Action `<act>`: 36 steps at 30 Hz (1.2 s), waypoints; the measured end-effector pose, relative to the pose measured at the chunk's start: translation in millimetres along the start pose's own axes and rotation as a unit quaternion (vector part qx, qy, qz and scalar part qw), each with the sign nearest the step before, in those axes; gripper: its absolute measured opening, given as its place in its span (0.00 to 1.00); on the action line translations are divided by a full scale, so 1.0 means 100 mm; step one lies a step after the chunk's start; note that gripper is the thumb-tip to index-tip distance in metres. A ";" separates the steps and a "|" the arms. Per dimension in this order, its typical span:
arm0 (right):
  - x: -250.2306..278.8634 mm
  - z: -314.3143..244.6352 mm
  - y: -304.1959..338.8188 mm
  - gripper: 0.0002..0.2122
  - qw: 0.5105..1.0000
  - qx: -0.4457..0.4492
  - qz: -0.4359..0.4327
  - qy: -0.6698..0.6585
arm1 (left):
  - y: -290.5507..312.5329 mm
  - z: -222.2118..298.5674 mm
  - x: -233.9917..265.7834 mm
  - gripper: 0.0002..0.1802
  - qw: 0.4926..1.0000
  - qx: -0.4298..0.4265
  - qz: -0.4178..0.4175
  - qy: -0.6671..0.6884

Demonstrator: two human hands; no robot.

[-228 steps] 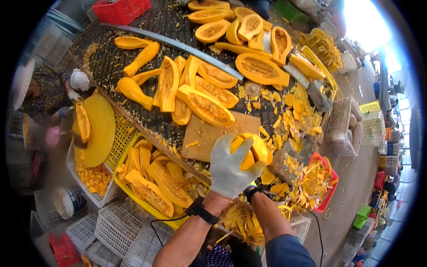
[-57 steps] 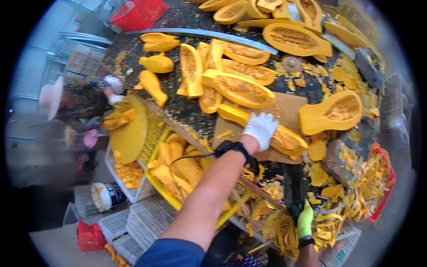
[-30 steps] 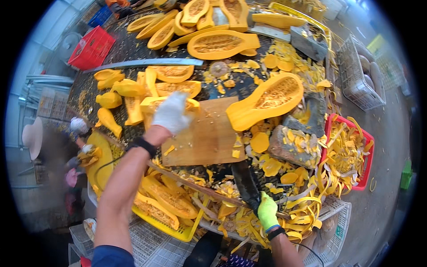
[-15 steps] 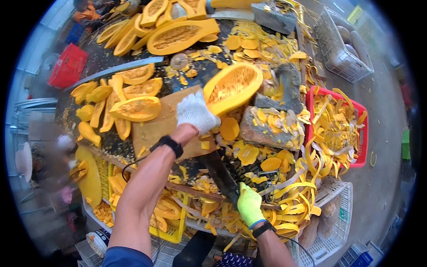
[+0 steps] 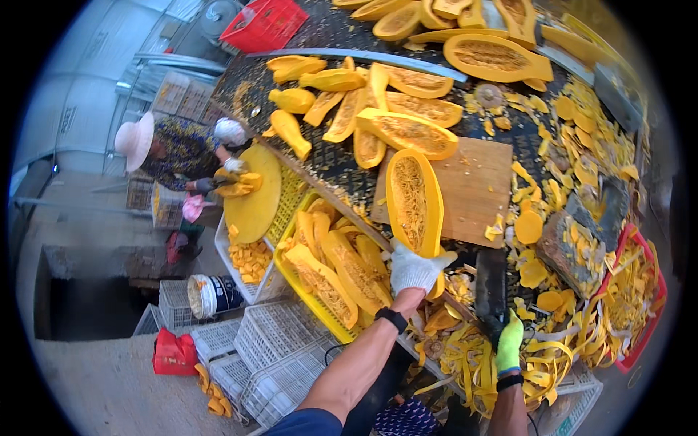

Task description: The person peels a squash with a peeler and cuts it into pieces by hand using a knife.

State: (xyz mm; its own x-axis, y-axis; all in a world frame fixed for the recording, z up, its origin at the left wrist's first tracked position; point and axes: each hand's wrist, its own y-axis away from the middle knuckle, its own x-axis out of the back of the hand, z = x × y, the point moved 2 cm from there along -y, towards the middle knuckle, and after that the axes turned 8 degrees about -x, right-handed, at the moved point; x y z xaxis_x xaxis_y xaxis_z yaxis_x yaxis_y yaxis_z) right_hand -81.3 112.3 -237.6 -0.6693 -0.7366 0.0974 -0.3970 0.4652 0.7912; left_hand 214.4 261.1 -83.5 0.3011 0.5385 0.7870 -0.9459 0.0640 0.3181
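My left hand [image 5: 416, 272], in a white knit glove, grips the lower end of a halved pumpkin [image 5: 414, 200]. Its seedy cut face is turned up, over the near left edge of a wooden cutting board [image 5: 476, 190]. My right hand [image 5: 510, 346], in a yellow-green glove, is closed round the handle of a broad dark-bladed knife [image 5: 491, 282]. The blade lies just below the board, pointing away from me. More pumpkin halves [image 5: 407, 134] are heaped left of the board. A yellow crate [image 5: 297, 292] with long halves [image 5: 355, 267] stands beside my left forearm.
Peelings [image 5: 542, 363] pile up around my right hand and spill toward a red crate [image 5: 656, 309]. Scrap-covered stone blocks [image 5: 571, 251] sit on the right. A co-worker [image 5: 182, 149] handles a pumpkin piece above a round yellow board [image 5: 256, 212]. Grey crates [image 5: 280, 334] stand at lower left.
My left hand has brought the pumpkin half from beyond the board's right side toward me and the yellow crate. The view has swung left, bringing the co-worker into clear sight. The knife stays in my right hand.
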 end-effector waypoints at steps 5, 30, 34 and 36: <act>-0.06 -0.68 0.68 0.12 0.999 -0.026 -0.024 -0.030 | -0.63 -0.51 0.03 0.44 0.930 -0.039 0.011 0.365; -2.30 -2.82 0.13 0.17 0.931 0.278 -0.048 0.232 | -0.78 -0.30 -0.36 0.24 0.966 0.072 0.063 0.239; -2.27 -2.75 0.21 0.16 0.973 0.179 -0.093 0.110 | -0.61 -0.35 -0.51 0.25 0.959 0.084 0.059 0.263; -2.27 -2.89 0.35 0.15 0.973 0.152 -0.092 0.150 | -0.59 -0.36 -0.53 0.25 0.965 0.101 0.048 0.236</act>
State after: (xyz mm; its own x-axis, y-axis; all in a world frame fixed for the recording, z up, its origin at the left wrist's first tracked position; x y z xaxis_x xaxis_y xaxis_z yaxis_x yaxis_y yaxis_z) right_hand 237.9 153.7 -56.9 -0.3743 -0.9098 0.1790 -0.6901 0.4023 0.6016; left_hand 250.4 259.3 -162.8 0.0807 0.8596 0.5045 -0.9096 -0.1434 0.3899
